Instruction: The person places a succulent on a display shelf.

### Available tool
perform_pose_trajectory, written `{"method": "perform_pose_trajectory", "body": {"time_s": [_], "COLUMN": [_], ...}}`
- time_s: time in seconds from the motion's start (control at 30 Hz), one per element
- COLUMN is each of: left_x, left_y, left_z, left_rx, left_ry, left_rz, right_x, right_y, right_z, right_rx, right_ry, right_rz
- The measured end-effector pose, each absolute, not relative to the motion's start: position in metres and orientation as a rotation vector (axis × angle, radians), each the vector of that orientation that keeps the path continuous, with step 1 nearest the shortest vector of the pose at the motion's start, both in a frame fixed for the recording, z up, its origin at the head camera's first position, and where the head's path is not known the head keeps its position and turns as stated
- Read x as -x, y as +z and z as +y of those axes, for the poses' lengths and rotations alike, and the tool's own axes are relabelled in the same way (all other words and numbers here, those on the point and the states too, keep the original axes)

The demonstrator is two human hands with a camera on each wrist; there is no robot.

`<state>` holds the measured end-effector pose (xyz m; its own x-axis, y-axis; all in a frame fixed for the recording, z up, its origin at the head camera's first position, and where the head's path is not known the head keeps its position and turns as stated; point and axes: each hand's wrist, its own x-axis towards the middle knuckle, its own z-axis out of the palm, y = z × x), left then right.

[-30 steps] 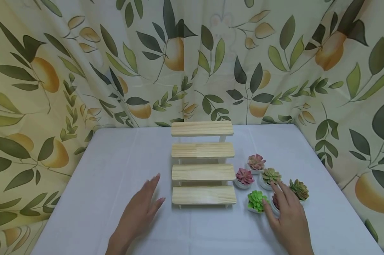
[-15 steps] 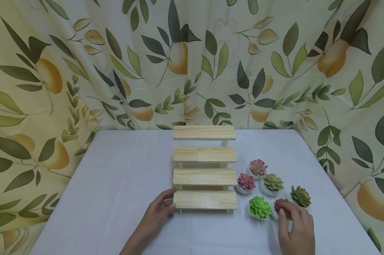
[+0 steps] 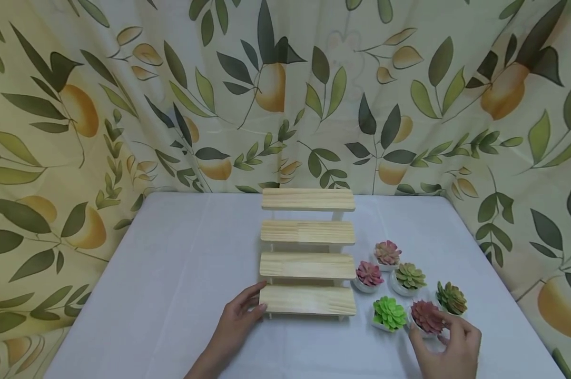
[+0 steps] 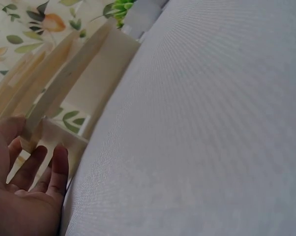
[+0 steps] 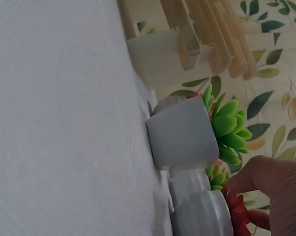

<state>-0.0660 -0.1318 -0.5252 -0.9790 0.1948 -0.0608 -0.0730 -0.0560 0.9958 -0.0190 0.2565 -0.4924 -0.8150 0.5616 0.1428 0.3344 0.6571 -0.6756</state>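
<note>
A four-step wooden display stand [image 3: 307, 266] with pale planks stands mid-table in the head view. My left hand [image 3: 240, 318] holds the left end of its lowest plank [image 4: 64, 81], thumb on the plank and fingertips beneath it in the left wrist view. At the right, my right hand [image 3: 449, 342] pinches a dark red succulent [image 3: 426, 316] in a round white pot [image 5: 204, 216], thumb and finger on either side of the leaves. The pot is still among the others. Beside it sits a bright green succulent [image 3: 390, 313] in a squarish white pot [image 5: 182, 135].
Several more potted succulents cluster right of the stand: a pink one [image 3: 369, 273], a paler pink one [image 3: 387, 253], a grey-green one [image 3: 410, 276] and a brownish-green one [image 3: 451, 298]. A white cloth [image 3: 186, 252] covers the table. Behind hangs a leaf-and-fruit curtain [image 3: 247, 137].
My left hand has moved right and taken hold of the stand's lowest plank. My right hand has shifted right and now pinches the dark red succulent. The view has shifted slightly.
</note>
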Motion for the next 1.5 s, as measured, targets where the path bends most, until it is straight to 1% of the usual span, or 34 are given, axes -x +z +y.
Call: {"method": "perform_pose_trajectory", "body": {"time_s": [0.5, 0.7, 0.97, 1.3, 1.5], "left_x": [0.068, 0.068, 0.067, 0.067, 0.068], "left_y": [-0.526, -0.525, -0.524, -0.524, -0.524], "left_z": [-0.132, -0.133, -0.133, -0.131, -0.132], "left_rx": [-0.136, -0.129, -0.157, -0.159, -0.163], "left_ry": [2.145, 2.126, 2.086, 2.071, 2.066], "left_rz": [2.043, 2.071, 2.121, 2.128, 2.14], "right_x": [0.032, 0.033, 0.034, 0.05, 0.074], "right_y": [-0.513, -0.505, -0.484, -0.459, -0.446], "right_z": [0.269, 0.264, 0.248, 0.24, 0.232], "right_rx": [0.716, 0.712, 0.711, 0.319, -0.022], "right_ry": [1.17, 1.077, 1.002, 0.951, 0.9], "right_rz": [-2.562, -2.529, -2.319, -2.315, -2.246]}}
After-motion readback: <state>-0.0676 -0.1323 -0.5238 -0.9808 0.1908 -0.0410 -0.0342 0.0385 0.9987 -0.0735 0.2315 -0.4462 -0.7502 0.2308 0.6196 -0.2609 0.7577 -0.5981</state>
